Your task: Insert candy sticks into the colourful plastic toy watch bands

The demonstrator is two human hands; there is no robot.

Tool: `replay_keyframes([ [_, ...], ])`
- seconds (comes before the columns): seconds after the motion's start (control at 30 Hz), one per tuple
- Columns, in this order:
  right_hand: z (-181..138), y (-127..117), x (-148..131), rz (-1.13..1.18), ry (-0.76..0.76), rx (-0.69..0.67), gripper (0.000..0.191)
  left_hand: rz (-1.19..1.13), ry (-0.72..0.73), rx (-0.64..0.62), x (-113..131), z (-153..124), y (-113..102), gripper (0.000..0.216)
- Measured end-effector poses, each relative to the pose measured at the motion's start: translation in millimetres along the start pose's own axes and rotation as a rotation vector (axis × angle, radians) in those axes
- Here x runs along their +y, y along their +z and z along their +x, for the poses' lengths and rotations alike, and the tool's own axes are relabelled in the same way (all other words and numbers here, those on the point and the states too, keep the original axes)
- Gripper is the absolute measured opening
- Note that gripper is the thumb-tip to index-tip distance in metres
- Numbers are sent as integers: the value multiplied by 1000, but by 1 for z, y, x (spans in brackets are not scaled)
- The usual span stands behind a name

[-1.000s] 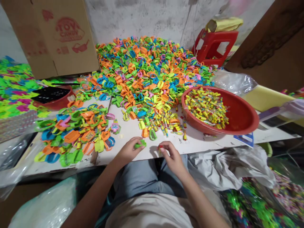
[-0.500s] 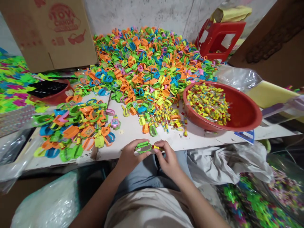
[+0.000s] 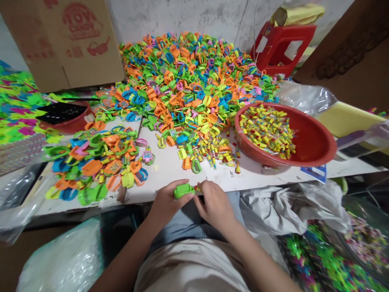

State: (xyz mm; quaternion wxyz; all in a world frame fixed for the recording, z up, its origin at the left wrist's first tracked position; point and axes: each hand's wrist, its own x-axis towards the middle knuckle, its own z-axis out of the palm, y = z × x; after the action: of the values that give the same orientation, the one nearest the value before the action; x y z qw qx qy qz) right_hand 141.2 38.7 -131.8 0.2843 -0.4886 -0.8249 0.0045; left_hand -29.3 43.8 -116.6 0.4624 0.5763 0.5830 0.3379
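Over the table's front edge, my left hand (image 3: 166, 205) is closed around a green toy watch (image 3: 183, 190), its thumb along the lower side. My right hand (image 3: 216, 204) pinches a small yellow candy tube with a red end (image 3: 197, 188), mostly covered by the fingers. The tube's red end meets the right side of the watch; whether it is inserted cannot be seen. Beyond my hands lie loose yellow candy tubes (image 3: 209, 152) and a large heap of colourful toy watches (image 3: 188, 81). A smaller pile of watches (image 3: 112, 156) lies to the left, some with tubes attached.
A red basin (image 3: 316, 142) holding many yellow tubes stands at the right. A cardboard box (image 3: 82, 61) stands back left, beside a smaller red bowl (image 3: 68, 127). A red stool (image 3: 278, 50) is at the back right, and a white plastic sack (image 3: 282, 207) hangs below the table's edge.
The green watch has turned in my left hand, so its solid side faces up instead of its open loop. My right hand has rolled over the tube, hiding more of it.
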Motion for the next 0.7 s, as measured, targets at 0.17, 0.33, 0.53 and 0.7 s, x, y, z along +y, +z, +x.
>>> replay_keyframes([
  [0.17, 0, -6, -3, 0, 26, -76, 7, 69, 9, -18, 1, -4, -3, 47],
  [0.33, 3, -11, 2, -2, -36, -187, 10, 90, -25, -69, 3, -4, -4, 44],
  [0.53, 1, -4, 6, 57, -120, -253, 11, 164, -44, -207, 7, 1, -10, 39],
  [0.7, -3, 8, 4, 82, -107, -242, 10, 240, -10, -298, 8, 5, -19, 31],
])
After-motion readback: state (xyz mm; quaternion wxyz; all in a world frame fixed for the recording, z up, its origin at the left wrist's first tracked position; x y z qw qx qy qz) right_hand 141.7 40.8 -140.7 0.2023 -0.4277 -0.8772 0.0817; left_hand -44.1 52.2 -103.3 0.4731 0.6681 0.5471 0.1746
